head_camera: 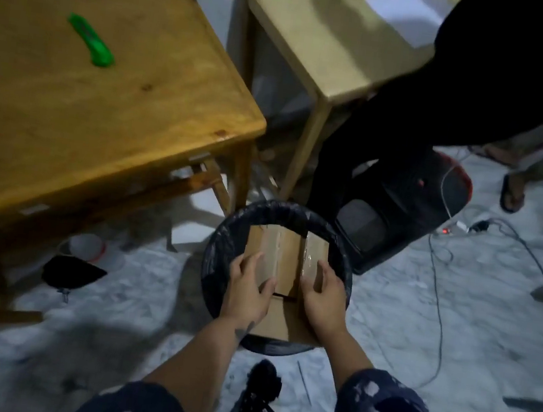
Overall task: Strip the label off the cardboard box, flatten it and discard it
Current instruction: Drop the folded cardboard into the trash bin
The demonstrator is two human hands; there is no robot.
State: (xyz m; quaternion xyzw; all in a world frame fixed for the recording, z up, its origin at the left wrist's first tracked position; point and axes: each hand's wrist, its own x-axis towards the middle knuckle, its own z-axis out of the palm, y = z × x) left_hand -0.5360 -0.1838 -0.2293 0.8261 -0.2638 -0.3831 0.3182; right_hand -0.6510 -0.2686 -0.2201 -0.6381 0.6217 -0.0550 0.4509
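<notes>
Over the bin, frame centre-low: flattened cardboard box [282,255], brown, w/ clear tape strips along its seams, held across the mouth of a round waste bin [219,251] lined w/ a black bag. Far edge of the box is inside the rim; near edge overhangs toward the person.

Left hand [248,289]: fingers and thumb curled on the left edge of the box, holding it. Right hand [322,295]: same on the right edge, fingers over the top face. Both grips closed on the cardboard; palms mostly down.

Label: none seen on the visible face; can't tell for the underside.

Step in hand, by my reading: discard, the last one. Box looks flat already. It seems about as wide as the bin opening, so the next move prob. calls for tilting or pressing it down past the rim, then letting go w/ both hands.

Other items: wooden tabletop [71,93] at left w/ green utility knife [91,41] lying on it, well apart from the bin. Pale side table [319,39] behind. Cables [442,263] on the floor at right. A second person's foot in a sandal [512,192] at far right.
</notes>
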